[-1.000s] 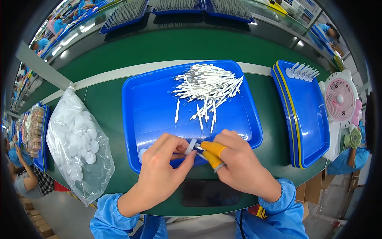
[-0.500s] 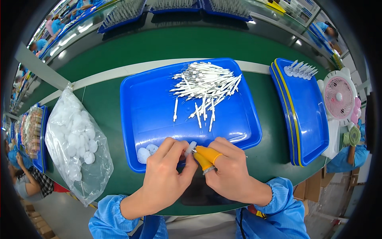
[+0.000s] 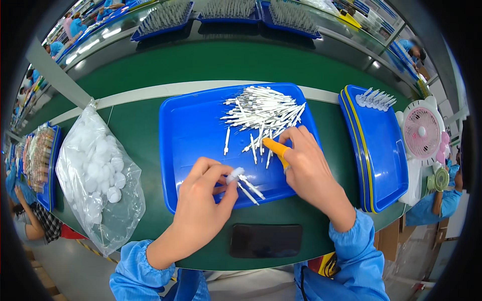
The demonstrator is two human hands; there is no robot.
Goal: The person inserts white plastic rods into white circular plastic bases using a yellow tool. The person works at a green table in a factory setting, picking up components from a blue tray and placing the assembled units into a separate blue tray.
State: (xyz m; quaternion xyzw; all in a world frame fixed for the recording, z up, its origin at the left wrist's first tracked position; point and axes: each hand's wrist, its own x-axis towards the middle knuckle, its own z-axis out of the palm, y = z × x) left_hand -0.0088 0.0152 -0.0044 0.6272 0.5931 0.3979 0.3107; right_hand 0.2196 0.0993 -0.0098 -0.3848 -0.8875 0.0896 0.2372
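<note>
My left hand [image 3: 201, 198] pinches a small white cap [image 3: 234, 175] over the near edge of a blue tray [image 3: 191, 125]. Two thin white sticks [image 3: 249, 188] lie on the tray just right of that cap. My right hand [image 3: 307, 165] reaches to the near side of a pile of white sticks [image 3: 266, 110]. It wears a yellow cover on one finger [image 3: 275, 148], and its fingertips touch loose sticks at the pile's edge. Whether it holds a stick is hidden by the fingers.
A clear bag of white round caps [image 3: 98, 170] lies on the green table at left. A black phone [image 3: 265, 241] rests near the front edge. Stacked blue trays [image 3: 376, 150] with a few white pieces stand at right, beside a pink fan [image 3: 422, 133]. More trays line the far side.
My hands have come apart. The right hand moved up and right to the stick pile, while the left hand stays near the tray's front edge with the white cap.
</note>
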